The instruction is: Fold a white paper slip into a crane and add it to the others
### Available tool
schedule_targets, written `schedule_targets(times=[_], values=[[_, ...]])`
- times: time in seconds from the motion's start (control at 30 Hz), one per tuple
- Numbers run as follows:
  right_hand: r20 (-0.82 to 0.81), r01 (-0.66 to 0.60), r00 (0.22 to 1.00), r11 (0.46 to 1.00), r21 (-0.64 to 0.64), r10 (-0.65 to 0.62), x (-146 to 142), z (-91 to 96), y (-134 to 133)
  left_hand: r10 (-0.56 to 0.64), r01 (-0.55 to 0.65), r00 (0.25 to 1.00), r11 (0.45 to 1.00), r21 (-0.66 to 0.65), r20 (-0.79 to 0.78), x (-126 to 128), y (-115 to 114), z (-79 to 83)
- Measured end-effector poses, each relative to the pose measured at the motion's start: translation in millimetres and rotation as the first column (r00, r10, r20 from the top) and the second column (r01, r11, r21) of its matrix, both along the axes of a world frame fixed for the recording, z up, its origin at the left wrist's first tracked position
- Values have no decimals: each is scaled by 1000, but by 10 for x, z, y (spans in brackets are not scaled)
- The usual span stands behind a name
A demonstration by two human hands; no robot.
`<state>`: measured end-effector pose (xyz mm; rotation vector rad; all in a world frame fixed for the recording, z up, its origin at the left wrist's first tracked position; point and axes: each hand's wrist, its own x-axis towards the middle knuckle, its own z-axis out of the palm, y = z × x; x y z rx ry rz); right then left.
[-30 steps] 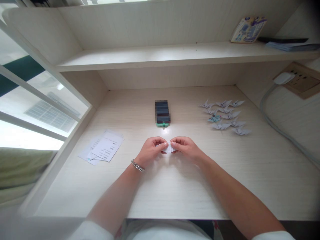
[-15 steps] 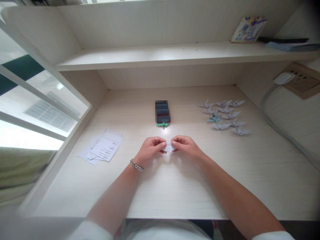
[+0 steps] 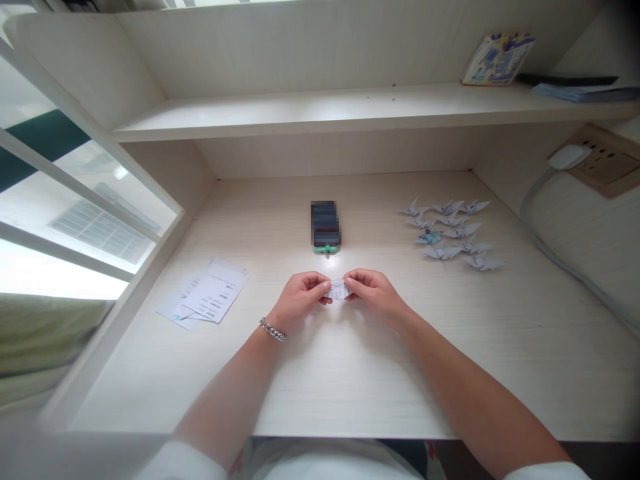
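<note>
A small folded piece of printed paper (image 3: 339,289) is held between my two hands, above the middle of the desk. My left hand (image 3: 305,295), with a chain bracelet at the wrist, pinches its left edge between thumb and fingers. On the opposite edge my right hand (image 3: 373,290) has the same kind of pinch grip. The fingertips behind the paper are partly hidden. Several folded paper cranes (image 3: 453,230), mostly white and one bluish, stand in a group at the back right. Flat printed paper sheets (image 3: 215,291) overlap on the left.
A phone (image 3: 326,225) with a green edge lies beyond my hands, its screen blurred. Above the desk (image 3: 350,393) runs a shelf (image 3: 280,113) holding a small box (image 3: 499,59). A cable (image 3: 537,227) hangs from the socket (image 3: 605,160) on the right wall.
The folded paper shows a different, flatter face between my fingers, and more of it is visible. Both hands have shifted very slightly away from me.
</note>
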<state>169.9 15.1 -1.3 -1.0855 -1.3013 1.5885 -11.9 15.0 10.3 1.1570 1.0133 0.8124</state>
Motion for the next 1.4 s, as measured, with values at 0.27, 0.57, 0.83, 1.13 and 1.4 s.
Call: schedule_targets(times=[0.27,0.57,0.83,1.13,1.4], values=[[-23,37,999,999,-2,-37,-6,-64,16,17,-16,1000,999,-34,26,-6,-1,1],[91,77,993,996,55,-82,0,-74,29,9,-4,998,997,-82,63,-11,-6,-8],[151,82,984,991,105,-97,-3,-60,24,40,-41,998,999,-5,-55,21,-9,-29],[326,278,795,785,554,-512,-38,71,-96,251,-220,954,958,185,-162,27,-15,-69],[203,108,961,930,352,-188,-162,-7,-126,255,-162,939,919,358,-231,153,-142,4]])
